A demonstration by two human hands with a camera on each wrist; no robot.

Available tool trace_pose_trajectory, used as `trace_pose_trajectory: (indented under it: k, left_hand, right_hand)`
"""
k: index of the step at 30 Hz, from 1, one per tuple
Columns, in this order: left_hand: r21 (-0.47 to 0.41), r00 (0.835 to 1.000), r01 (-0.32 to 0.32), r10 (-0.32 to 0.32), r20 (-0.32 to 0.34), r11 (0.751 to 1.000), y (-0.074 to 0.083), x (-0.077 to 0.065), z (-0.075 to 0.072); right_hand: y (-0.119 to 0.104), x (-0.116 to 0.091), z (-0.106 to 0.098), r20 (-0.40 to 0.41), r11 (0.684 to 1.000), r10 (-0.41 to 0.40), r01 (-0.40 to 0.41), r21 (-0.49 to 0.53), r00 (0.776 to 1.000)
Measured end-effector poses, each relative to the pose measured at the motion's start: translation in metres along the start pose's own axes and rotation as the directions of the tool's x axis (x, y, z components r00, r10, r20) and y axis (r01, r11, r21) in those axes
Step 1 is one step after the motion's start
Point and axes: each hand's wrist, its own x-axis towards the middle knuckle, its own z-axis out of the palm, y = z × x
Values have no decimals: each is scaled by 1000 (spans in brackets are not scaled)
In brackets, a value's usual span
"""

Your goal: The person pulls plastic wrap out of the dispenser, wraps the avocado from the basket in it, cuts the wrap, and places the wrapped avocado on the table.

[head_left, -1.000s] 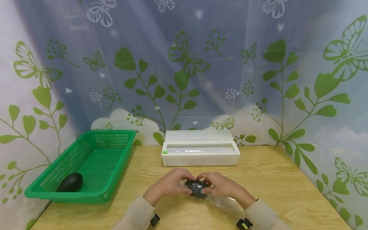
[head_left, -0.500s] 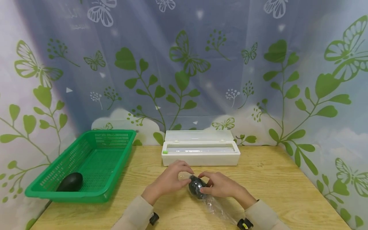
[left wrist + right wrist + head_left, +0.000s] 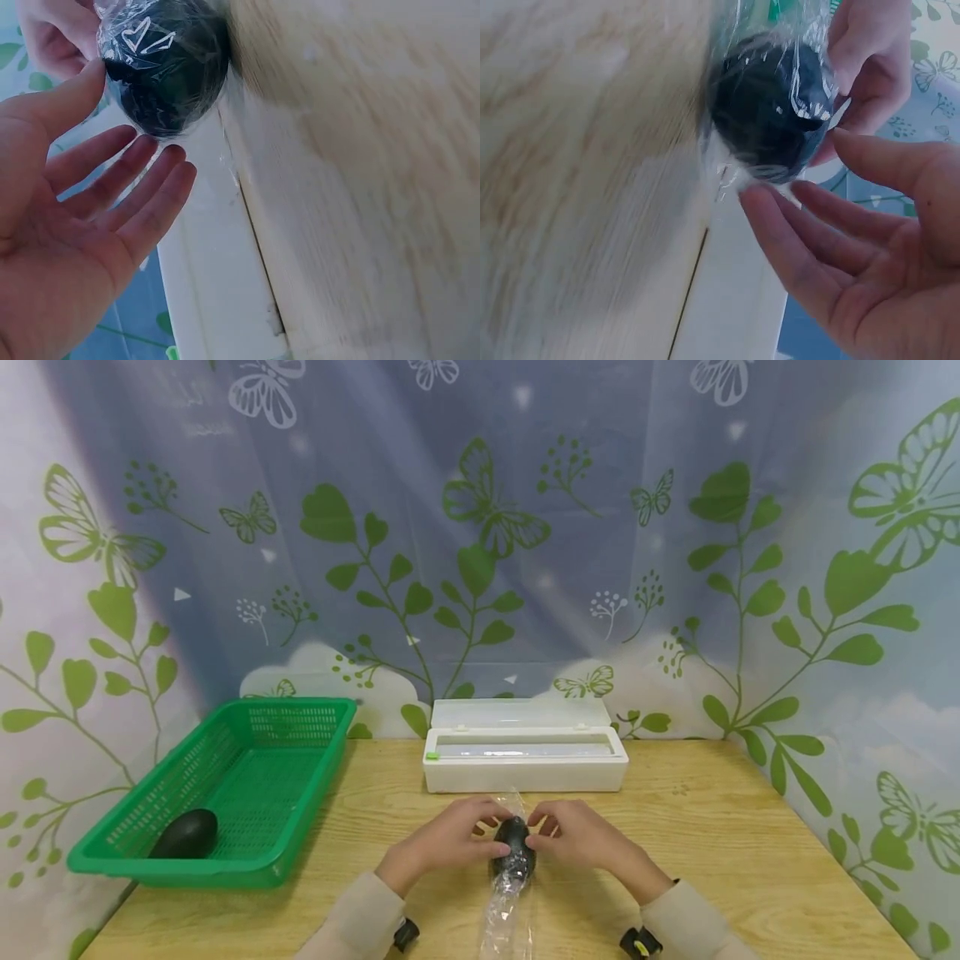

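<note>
Object point(image 3: 514, 853), dark, glossy and oval, lies close to the surface of the bench point(image 3: 697, 835), in the middle near the person, its length running roughly away from the body. Clear film point(image 3: 504, 920) is wrapped round it, wrinkled and shiny; a long loose tail of that film trails toward the person, and a shorter piece sticks out at the far end, toward the box. Whether the object bears fully on the wood cannot be told

Both hands are at the wrapped object, one on each side. The left hand point(image 3: 455, 837) is partly spread, thumb against the near side and fingertips gently bent at the far end, with a light hold on it through the film. The right hand point(image 3: 576, 835) mirrors this, thumb and fingers bent about the other side, the gap between them about as wide as the object. Pale sleeves point(image 3: 352, 917) cover the forearms, with a black strap point(image 3: 406, 933) below each wrist

Just beyond the hands stands a white box point(image 3: 525, 777), its translucent lid point(image 3: 519, 714) tipped back, a pale roll point(image 3: 521, 750) inside and a green tab point(image 3: 432, 756) at its left end. Well to the left sits a green basket point(image 3: 180, 874) holding a second dark object point(image 3: 187, 835) in its near left corner. Behind hangs a curtain point(image 3: 480, 635) printed with leaves and butterflies
</note>
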Motion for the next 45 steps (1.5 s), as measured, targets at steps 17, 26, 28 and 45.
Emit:
trace_pose_trajectory:
  k: [17,26,28,45]
  left_hand:
    - [44,991,108,-111,70,993,5,-4,2]
    - [-84,974,175,-160,161,981,3,-6,4]
    - [-113,974,175,-156,162,978,3,-6,6]
    - [-280,997,76,-74,18,957,8,-1,-3]
  right_hand:
    - [20,12,1,154,981,-141,116,158,978]
    - [20,10,-1,141,984,-147,130,120,979]
    - [19,9,-1,144,985,-147,132,112,979]
    - [7,7,-8,83,964,-148,125,236,986]
